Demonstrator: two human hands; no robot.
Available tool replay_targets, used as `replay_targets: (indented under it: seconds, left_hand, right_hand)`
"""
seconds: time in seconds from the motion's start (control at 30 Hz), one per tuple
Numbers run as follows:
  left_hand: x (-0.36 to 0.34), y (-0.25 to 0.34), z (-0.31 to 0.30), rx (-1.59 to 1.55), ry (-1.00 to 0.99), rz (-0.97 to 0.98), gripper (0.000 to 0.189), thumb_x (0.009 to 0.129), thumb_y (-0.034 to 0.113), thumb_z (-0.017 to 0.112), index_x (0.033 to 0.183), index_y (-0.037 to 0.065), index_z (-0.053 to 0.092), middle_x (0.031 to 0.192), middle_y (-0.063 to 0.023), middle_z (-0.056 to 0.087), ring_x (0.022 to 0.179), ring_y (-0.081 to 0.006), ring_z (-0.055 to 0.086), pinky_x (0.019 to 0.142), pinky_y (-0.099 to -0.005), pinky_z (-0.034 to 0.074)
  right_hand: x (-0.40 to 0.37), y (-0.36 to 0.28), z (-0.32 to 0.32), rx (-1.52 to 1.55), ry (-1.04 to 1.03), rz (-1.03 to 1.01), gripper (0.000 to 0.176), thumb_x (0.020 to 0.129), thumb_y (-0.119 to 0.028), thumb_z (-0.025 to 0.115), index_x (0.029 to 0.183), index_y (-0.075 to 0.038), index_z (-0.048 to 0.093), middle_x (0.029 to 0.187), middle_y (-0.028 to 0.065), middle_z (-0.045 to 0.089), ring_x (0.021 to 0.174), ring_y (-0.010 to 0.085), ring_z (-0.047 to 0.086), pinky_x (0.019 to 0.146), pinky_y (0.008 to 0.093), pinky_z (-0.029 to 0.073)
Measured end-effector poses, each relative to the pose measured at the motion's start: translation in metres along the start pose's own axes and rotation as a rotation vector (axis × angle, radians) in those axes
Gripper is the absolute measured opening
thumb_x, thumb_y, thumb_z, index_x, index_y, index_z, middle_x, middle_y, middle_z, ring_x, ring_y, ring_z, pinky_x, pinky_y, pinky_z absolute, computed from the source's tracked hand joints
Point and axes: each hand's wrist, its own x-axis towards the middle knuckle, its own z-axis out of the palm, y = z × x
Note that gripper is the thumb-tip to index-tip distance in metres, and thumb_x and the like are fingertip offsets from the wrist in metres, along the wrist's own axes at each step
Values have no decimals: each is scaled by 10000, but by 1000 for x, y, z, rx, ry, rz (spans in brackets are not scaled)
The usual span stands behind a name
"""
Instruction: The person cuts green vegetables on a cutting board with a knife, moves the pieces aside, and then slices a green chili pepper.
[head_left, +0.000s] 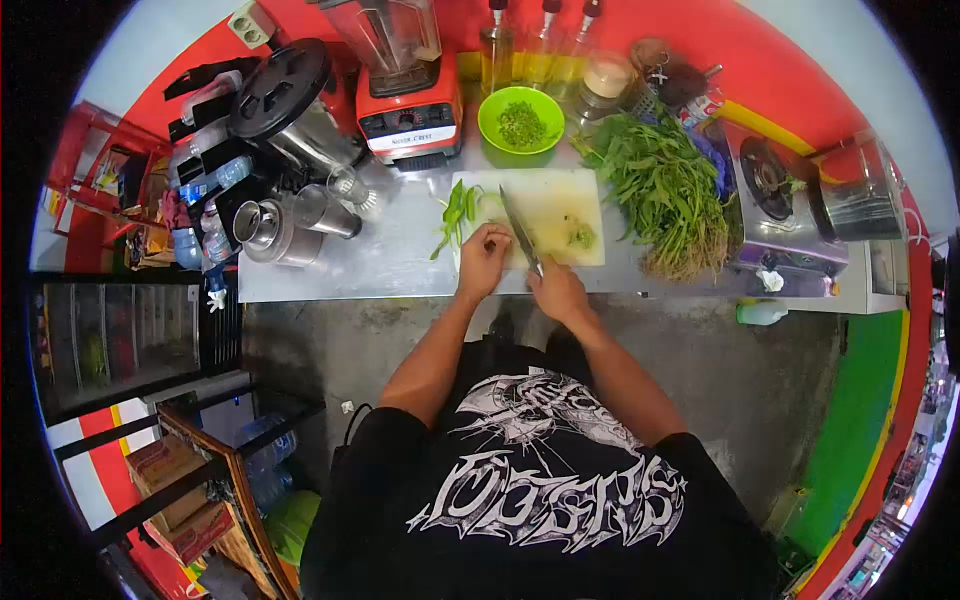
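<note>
A knife [519, 226] lies in my right hand [560, 292], its blade pointing away from me over the white cutting board [575, 187]. My left hand [484, 262] is just left of the blade on the board, with its fingers curled; what they hold, if anything, is too small to name. Green vegetable pieces [458, 212] spread over the board's left edge and the metal table. Some chopped green bits [581, 236] sit on the board's right part. Behind the board stands a green bowl [541, 154] with chopped greens inside.
A leafy bunch with roots [670, 190] lies right of the board, beside a stove [790, 225]. At the back are a red blender [408, 115], oil bottles [497, 60] and a jar [604, 85]. Metal cups [325, 212] and a black-lidded pot [283, 90] stand left.
</note>
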Motion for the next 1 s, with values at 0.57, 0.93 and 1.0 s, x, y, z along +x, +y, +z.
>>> replay_targets:
  seconds: [0.57, 0.93, 1.0]
  left_hand:
    - [44, 13, -38, 793, 147, 155, 431, 759, 43, 689, 1168, 169, 735, 1313, -52, 649, 1178, -339, 518, 1022, -468, 405]
    - [30, 41, -48, 680, 180, 139, 329, 822, 77, 691, 1149, 90, 724, 1227, -99, 694, 1153, -367, 567, 990, -505, 446]
    - [29, 43, -55, 645, 192, 160, 292, 837, 40, 668, 1124, 55, 717, 1176, -146, 702, 1103, -381, 612, 975, -481, 474]
  right_hand:
    - [-40, 75, -80, 172, -138, -170, 364, 907, -365, 736, 1025, -21, 730, 907, 198, 718, 840, 358, 685, 769, 441, 510]
    - [-38, 103, -60, 161, 87, -89, 322, 911, -313, 739, 1021, -11, 723, 843, 208, 705, 729, 356, 668, 693, 430, 503]
    - [-37, 102, -58, 212, 258, -98, 310, 917, -308, 727, 1000, -10, 719, 803, 200, 693, 708, 360, 656, 676, 423, 497]
